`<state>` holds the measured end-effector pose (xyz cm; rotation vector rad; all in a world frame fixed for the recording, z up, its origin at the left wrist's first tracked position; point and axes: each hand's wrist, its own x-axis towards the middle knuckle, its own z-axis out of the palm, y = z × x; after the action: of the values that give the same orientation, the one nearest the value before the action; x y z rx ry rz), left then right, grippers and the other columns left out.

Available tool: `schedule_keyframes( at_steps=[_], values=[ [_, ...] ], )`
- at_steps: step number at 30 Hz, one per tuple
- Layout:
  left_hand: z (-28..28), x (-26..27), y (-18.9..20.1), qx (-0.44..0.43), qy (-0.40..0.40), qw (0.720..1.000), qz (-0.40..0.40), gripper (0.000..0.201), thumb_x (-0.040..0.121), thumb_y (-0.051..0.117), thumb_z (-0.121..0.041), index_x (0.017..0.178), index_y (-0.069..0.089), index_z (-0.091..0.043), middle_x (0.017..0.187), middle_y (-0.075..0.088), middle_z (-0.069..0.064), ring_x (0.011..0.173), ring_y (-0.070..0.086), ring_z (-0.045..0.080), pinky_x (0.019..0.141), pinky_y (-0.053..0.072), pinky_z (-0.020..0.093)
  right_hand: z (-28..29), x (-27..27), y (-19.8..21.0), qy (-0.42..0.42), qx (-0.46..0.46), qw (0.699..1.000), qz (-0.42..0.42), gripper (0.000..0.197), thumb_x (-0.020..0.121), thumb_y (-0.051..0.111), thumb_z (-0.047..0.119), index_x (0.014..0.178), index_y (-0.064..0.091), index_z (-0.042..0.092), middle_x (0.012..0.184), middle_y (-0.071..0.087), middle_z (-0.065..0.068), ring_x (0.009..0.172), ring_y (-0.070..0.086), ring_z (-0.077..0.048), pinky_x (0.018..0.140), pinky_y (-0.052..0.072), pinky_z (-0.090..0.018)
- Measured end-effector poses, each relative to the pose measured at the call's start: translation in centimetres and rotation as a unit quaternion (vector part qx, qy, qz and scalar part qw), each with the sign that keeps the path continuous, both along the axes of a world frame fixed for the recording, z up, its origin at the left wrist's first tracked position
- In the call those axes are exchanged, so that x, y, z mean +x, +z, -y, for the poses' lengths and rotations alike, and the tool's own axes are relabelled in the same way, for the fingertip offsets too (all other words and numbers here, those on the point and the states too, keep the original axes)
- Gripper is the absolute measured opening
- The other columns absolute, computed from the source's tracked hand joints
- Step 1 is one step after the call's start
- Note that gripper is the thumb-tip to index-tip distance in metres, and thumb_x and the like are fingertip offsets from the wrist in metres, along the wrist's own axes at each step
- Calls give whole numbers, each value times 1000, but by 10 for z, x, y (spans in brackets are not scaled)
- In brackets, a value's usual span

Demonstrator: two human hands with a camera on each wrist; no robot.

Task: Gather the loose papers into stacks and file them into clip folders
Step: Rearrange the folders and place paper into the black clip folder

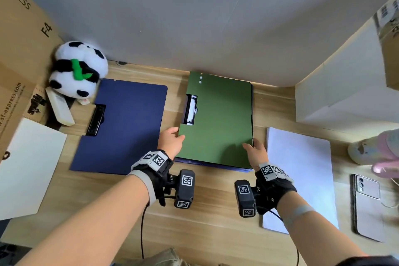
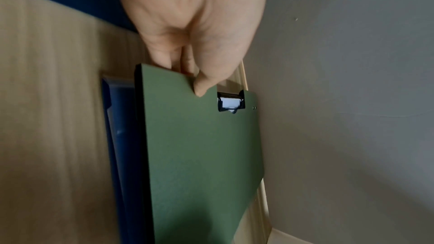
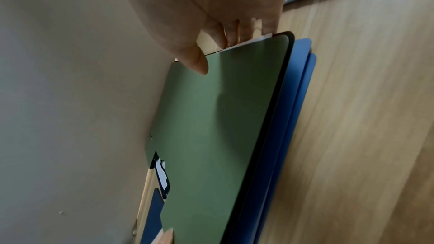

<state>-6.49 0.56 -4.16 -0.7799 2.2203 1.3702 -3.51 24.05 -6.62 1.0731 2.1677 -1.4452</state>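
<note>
While both hands gripped it, the green clip folder [image 1: 218, 121] sat raised over a blue folder [image 1: 216, 165] mid-bench [image 1: 205, 222].

Left hand [image 1: 170, 141] pinched the near-left corner, thumb on top, fingers beneath. Right hand [image 1: 255, 151] pinched the near-right corner likewise. White paper showed in the clip cut-out [image 1: 191, 110]. Second dark-blue clip folder [image 1: 123, 125] lay flat just left. Loose sheets: one [image 1: 302, 170] right of the green folder, one [image 1: 28, 164] at far left. Panda plush [image 1: 77, 69] back-left; phone [image 1: 367, 203] far right.
</note>
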Motion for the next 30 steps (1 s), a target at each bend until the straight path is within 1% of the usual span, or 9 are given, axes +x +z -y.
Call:
schedule_keyframes(
  at_steps=[3,5,8,10,13,19,23,25,30],
  values=[
    [-4,0,-5,-14,-15,1000,-5,45,89,57,-5,134,51,-6,129,60,13,104,59,25,85,43,24,1,-2,-5,4,13,1000,4,57,92,50,14,145,31,6,151,35,-10,139,33,-26,116,26,-37],
    [-5,1,-10,-29,-30,999,-4,42,88,56,-3,131,54,-6,104,67,8,89,52,19,74,40,21,1,-3,-7,12,26,1000,6,56,91,52,15,143,34,6,148,39,-10,137,37,-26,115,28,-39],
    [-5,2,-14,-59,-44,997,3,41,88,56,-4,128,56,-7,73,53,-10,86,51,21,75,39,23,3,0,-7,30,54,998,25,58,91,51,17,144,31,6,149,35,-11,138,34,-28,115,28,-39],
    [-3,3,-13,-67,-52,996,20,44,88,56,-4,131,54,-8,99,67,1,98,60,28,81,44,25,4,2,-8,45,78,995,36,59,91,51,17,145,29,5,150,32,-14,139,31,-29,114,27,-40],
    [3,5,-14,-75,-68,994,29,49,87,53,-2,135,49,-11,133,57,9,119,56,27,95,45,30,6,4,-6,59,95,992,52,61,90,51,19,145,28,7,151,30,-14,139,30,-31,115,26,-41],
    [31,14,-15,-86,-50,995,1,47,84,50,-3,130,52,-12,132,54,14,118,54,29,94,43,31,19,7,9,37,99,994,0,52,90,50,15,140,37,7,144,41,-13,133,40,-29,111,32,-37],
    [70,28,-18,-89,-18,996,3,41,86,51,-8,127,54,-12,132,53,14,111,58,31,87,44,30,62,10,24,60,-13,997,-40,34,92,44,6,123,55,0,112,65,-16,88,62,-23,82,49,-29],
    [92,34,-19,-100,2,995,11,39,87,50,-11,126,54,-14,133,51,13,104,60,34,85,48,34,93,12,31,106,-82,991,-20,30,93,41,4,115,59,-4,89,66,-11,67,58,-14,62,44,-19],
    [145,43,-17,-149,32,988,32,38,89,51,-14,126,54,-16,136,45,17,121,48,35,97,42,39,167,17,33,177,-186,964,63,16,96,44,11,103,58,6,77,62,0,60,59,-10,58,44,-19]
  ],
)
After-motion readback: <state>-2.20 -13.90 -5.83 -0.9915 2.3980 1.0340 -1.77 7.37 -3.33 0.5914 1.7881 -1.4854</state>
